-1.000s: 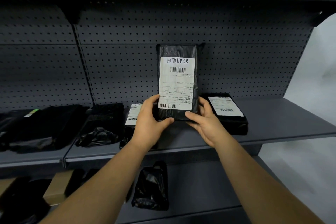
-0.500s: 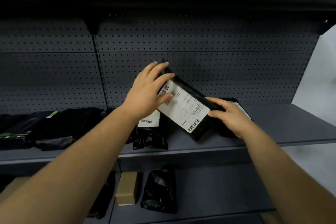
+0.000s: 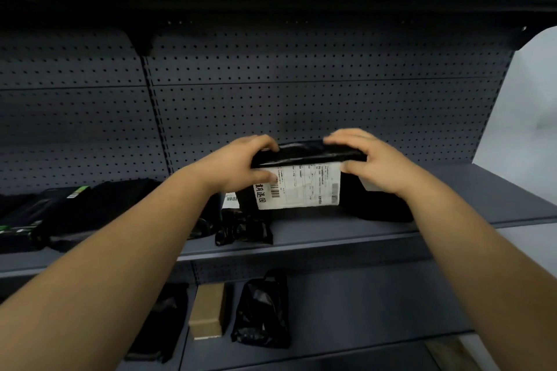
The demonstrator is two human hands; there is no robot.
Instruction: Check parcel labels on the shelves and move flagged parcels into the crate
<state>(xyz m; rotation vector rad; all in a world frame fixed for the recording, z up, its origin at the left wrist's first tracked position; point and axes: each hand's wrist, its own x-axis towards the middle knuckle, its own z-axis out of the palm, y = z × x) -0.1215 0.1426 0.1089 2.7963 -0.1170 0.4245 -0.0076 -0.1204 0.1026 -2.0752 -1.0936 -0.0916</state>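
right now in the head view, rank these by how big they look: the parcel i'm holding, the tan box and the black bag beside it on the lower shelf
1. held parcel: largest, though possibly nearer the camera
2. black bag: clearly smaller
3. tan box: smallest, narrower than the bag beside it

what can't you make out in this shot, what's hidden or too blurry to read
Head view: fine print on the label of the held parcel is too small and blurred.
The right hand covers most of the black parcel behind it.
The left hand hides most of a barcoded parcel.
No crate in frame.
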